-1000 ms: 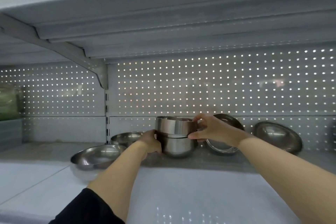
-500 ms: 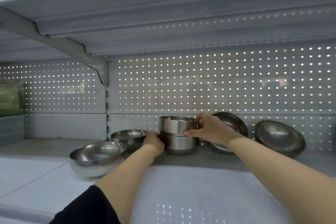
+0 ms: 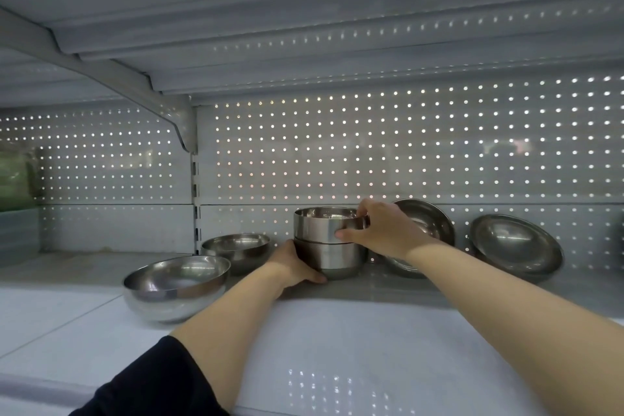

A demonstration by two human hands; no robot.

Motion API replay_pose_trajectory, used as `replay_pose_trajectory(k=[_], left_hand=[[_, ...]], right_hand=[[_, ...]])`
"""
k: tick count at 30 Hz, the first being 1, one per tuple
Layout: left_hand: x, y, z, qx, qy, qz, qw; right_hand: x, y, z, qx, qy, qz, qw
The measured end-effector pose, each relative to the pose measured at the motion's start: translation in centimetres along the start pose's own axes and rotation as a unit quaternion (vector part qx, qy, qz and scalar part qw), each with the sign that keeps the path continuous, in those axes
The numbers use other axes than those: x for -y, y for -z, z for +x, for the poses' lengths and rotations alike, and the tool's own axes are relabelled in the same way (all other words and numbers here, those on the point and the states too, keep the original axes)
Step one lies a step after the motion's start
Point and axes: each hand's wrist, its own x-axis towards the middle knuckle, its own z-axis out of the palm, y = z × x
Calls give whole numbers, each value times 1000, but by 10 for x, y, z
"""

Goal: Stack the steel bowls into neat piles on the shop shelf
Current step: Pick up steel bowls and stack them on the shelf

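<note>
Two steel bowls sit stacked at the back of the grey shelf (image 3: 337, 331). My right hand (image 3: 378, 233) grips the rim of the top bowl (image 3: 320, 224), thumb in front and fingers over the far edge. My left hand (image 3: 290, 263) cups the left side of the bottom bowl (image 3: 341, 258). A large steel bowl (image 3: 174, 287) stands upright at the front left. A smaller bowl (image 3: 236, 248) sits behind it. Two more bowls lean on edge against the back panel, one (image 3: 427, 223) behind my right hand and one (image 3: 516, 248) further right.
A perforated back panel (image 3: 405, 152) closes the shelf behind the bowls. The upper shelf and its bracket (image 3: 175, 118) hang low overhead. A green object (image 3: 15, 179) stands at the far left.
The stacked pair has settled lower on the shelf, with the top bowl seated deeper. My left hand slid down to the bottom bowl's base. The view moved closer.
</note>
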Motion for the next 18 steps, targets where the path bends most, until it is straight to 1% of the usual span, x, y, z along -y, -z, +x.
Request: replay_pose_trajectory(k=[3,6,8,9,11,13,14,16,18], left_hand=[[-1,2,1,-5,1,20,1000],[-2,2,0,-11,3,48,999],[-10,4,-5,-27,4,117,993],[-17,8,-10,-38,2,178,983],[-37,18,-23,-63,-15,312,948],[-59,22,-34,-63,-54,418,904],[-69,19,-39,-53,-78,452,887],[-89,-2,-48,-41,-127,489,862],[-107,-32,-50,-19,-155,480,863]], right_hand=[[0,-1,0,-2,8,-9,1000],[0,3,-1,23,15,-25,999],[1,19,-1,27,12,-1,1000],[0,31,-1,12,7,20,1000],[-5,61,-4,-34,8,36,999],[-17,86,-11,-49,28,-23,998],[-24,94,-16,-36,35,-63,997],[-39,100,-29,12,28,-129,991],[-54,95,-41,51,28,-179,982]])
